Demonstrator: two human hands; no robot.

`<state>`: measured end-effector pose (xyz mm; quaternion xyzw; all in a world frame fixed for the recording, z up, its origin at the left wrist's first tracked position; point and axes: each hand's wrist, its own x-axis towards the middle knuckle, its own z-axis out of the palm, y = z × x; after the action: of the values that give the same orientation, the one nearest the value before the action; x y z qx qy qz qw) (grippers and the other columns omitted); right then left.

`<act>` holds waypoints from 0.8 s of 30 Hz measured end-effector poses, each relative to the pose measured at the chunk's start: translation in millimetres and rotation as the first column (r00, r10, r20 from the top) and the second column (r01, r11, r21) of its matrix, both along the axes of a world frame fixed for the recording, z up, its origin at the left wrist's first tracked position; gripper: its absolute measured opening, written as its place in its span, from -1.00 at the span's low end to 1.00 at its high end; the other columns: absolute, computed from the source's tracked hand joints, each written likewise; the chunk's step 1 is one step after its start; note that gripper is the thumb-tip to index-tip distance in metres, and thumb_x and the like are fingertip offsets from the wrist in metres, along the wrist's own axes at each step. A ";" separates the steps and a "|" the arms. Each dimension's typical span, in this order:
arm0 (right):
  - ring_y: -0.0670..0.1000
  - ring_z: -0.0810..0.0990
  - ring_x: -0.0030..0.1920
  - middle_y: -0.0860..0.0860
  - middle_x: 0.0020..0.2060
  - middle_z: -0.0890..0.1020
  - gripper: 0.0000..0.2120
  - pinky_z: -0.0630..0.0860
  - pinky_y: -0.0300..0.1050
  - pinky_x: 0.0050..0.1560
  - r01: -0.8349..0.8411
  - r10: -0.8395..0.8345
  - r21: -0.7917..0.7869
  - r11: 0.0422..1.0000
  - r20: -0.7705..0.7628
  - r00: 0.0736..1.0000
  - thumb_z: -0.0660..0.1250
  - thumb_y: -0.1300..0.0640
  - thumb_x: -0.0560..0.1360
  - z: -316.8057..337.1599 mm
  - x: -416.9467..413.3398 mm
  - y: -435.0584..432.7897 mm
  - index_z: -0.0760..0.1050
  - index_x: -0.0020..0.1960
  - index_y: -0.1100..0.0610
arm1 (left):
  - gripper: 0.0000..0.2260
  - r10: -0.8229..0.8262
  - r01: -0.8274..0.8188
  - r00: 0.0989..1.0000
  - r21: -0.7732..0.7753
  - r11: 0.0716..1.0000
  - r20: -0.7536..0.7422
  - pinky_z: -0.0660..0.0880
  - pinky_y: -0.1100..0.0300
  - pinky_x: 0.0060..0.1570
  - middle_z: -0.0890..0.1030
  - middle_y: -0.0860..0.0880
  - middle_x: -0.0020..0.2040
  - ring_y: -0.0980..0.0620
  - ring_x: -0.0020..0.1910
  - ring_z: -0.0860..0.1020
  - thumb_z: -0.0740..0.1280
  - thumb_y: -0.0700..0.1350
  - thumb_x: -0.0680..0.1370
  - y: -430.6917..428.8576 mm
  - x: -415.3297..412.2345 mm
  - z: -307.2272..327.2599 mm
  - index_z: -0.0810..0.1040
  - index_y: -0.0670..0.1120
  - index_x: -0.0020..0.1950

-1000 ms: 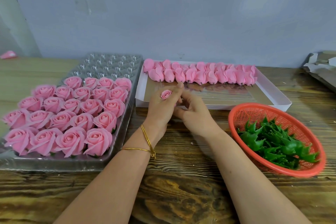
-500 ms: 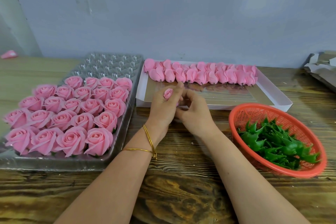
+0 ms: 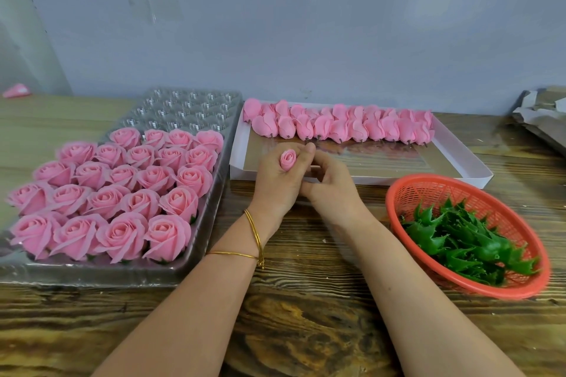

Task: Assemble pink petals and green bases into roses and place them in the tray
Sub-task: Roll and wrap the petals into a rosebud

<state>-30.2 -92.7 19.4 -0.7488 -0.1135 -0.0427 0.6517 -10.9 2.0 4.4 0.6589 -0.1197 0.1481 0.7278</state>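
Plainly, the left hand (image 3: 278,184) pinched one pink bud (image 3: 288,161) in its grip, above the counter (image 3: 306,330) by the white box (image 3: 459,162). The right hand (image 3: 332,193) curled against it; what its grip held I could not tell. One clear tray (image 3: 183,107) carried perhaps twenty-three roses (image 3: 122,190). The box held a row of petals (image 3: 340,125), and one orange basket (image 3: 428,187) the green bases (image 3: 459,239).
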 end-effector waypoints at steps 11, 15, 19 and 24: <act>0.15 0.65 0.02 0.23 -0.06 0.67 -0.73 0.58 0.03 0.07 0.156 -0.148 0.177 0.972 -0.056 0.987 0.44 0.09 0.36 7.8 -1.4 -3.0 0.60 0.01 0.20 | -0.85 0.070 -0.099 0.987 0.207 0.973 0.141 0.53 0.23 -0.23 0.64 0.10 -0.30 0.13 -0.26 0.60 0.35 -0.10 0.56 0.1 3.1 -7.2 0.62 0.00 -0.21; 0.00 0.63 -0.09 0.21 -0.13 0.69 -0.87 0.58 -0.02 0.03 0.166 -0.162 0.144 0.976 -0.034 0.986 0.46 0.24 0.46 5.4 -0.3 -2.5 0.61 -0.01 0.24 | -0.86 0.057 -0.080 0.993 0.228 0.970 0.108 0.53 0.30 -0.12 0.66 0.16 -0.23 0.18 -0.14 0.63 0.36 -0.10 0.56 -0.5 1.8 -8.1 0.61 0.13 -0.13; -0.05 0.62 -0.10 0.10 -0.18 0.68 -0.88 0.56 -0.14 -0.05 0.149 -0.147 0.112 0.982 -0.024 0.989 0.46 0.25 0.45 6.2 -0.4 -3.5 0.62 -0.02 0.22 | -0.91 0.056 -0.078 0.993 0.228 0.970 0.100 0.55 0.19 -0.07 0.68 0.08 -0.16 0.11 -0.10 0.64 0.35 -0.09 0.57 0.9 1.8 -8.8 0.65 0.05 -0.06; 0.00 0.59 -0.05 0.18 -0.12 0.65 -0.80 0.56 -0.09 -0.01 0.137 -0.138 0.071 0.988 0.009 0.990 0.45 0.28 0.46 8.0 -0.9 -2.0 0.58 0.06 0.30 | -0.76 0.035 -0.047 0.998 0.234 0.971 0.054 0.58 -0.03 0.00 0.70 -0.05 -0.12 -0.01 -0.06 0.65 0.30 0.02 0.55 1.2 2.5 -9.8 0.67 -0.10 0.01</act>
<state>-31.2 -94.7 27.5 -0.7311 -0.0648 -0.0966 0.6723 -8.3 3.2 -5.4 0.7390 -0.1405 0.1639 0.6382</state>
